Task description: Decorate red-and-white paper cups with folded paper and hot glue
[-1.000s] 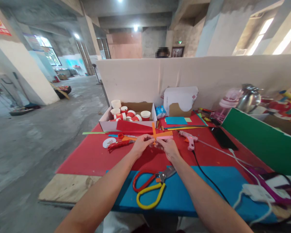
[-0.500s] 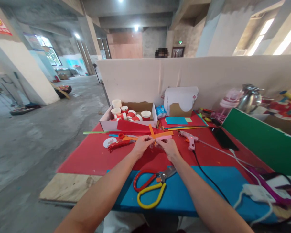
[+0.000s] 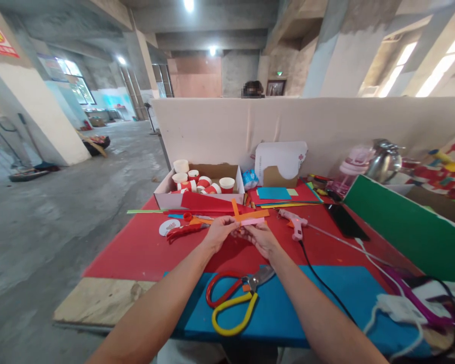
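Note:
Between my two hands, above the red sheet (image 3: 136, 255), are crossed orange paper strips (image 3: 258, 214) with a pink paper strip (image 3: 253, 221) along them. My left hand (image 3: 222, 232) pinches the strips near their crossing. From below and the right, my right hand (image 3: 261, 237) grips the same strips, its fingertips partly hidden under the paper. Below my wrists lie large scissors (image 3: 250, 285) with one red and one yellow handle, on a blue sheet (image 3: 314, 293). A pink hot glue gun (image 3: 296, 223) rests right of my right hand. Red-handled pliers (image 3: 185, 230) lie left of my left hand.
A white box (image 3: 163, 200) of red and white paper cups stands at the back left. A black phone (image 3: 347, 221), a green panel (image 3: 390, 230) and a power strip (image 3: 405, 309) with cables take up the right side. A pale partition (image 3: 205, 126) rises behind.
My right hand has shifted lower under the strips, and its fingers are more curled. The pink strip shows more fully, nearer my left fingertips. The whole view has tilted slightly.

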The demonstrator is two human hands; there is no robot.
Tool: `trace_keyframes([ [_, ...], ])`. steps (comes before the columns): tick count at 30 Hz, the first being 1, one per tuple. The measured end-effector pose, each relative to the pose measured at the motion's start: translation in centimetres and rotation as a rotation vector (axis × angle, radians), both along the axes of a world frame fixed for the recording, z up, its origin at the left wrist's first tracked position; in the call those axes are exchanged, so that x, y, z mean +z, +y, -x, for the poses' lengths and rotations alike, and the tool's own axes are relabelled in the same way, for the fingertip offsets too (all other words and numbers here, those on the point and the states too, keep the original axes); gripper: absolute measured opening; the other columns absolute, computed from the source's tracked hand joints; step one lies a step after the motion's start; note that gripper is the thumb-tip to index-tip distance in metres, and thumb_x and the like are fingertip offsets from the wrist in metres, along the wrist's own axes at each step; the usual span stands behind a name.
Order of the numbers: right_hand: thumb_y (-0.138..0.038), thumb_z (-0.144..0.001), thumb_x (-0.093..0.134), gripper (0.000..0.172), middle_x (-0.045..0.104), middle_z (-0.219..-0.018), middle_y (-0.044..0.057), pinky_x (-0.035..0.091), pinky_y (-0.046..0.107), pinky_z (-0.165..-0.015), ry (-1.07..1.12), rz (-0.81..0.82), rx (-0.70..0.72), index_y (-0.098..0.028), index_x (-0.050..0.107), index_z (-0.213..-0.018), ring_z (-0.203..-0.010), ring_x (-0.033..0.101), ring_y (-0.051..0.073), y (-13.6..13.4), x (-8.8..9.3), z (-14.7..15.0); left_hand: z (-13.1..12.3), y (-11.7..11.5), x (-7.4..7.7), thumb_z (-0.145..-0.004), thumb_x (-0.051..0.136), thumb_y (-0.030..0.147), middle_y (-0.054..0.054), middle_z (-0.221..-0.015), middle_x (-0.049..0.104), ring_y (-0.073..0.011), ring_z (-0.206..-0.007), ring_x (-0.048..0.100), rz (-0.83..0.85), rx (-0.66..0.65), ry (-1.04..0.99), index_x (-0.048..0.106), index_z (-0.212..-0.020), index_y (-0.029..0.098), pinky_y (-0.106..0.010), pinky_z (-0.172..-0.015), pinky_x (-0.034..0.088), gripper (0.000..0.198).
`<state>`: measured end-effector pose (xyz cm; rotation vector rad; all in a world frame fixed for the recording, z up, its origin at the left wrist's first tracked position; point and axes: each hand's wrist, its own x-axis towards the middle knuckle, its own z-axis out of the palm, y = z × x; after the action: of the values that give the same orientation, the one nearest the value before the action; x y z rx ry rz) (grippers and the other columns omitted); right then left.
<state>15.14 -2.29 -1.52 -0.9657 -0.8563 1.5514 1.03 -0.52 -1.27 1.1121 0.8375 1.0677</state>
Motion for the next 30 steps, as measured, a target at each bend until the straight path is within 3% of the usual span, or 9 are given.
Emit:
trace_keyframes([
  [6,-0.034,-0.049,0.084,0.036,0.063,-0.061,-0.004,0.053,0.025,-0.067,0.032,-0.03,0.016,-0.018,0.063,-0.073,-0.058,0.058,0.008,-0.46,0.5,-0.1,0.15,0.08,0.02,-0.059,0.074,0.037,-0.001,-0.057,0.062,-0.0086,-0.05,0.052,-0.034,-0.003,0.042,0.06,-0.064,0.012,-0.021,-0.052,0.04,0.029],
  [30,-0.039,-0.057,0.081,0.034,0.063,-0.064,-0.004,0.052,0.023,-0.065,-0.029,-0.071,0.06,-0.017,0.061,-0.072,-0.059,0.058,0.007,-0.2,0.39,-0.12,0.04,0.12,-0.03,-0.057,0.074,0.034,0.002,-0.051,0.057,-0.0077,-0.047,0.048,-0.01,0.033,0.054,0.058,-0.059,0.013,-0.02,-0.049,0.036,0.027],
])
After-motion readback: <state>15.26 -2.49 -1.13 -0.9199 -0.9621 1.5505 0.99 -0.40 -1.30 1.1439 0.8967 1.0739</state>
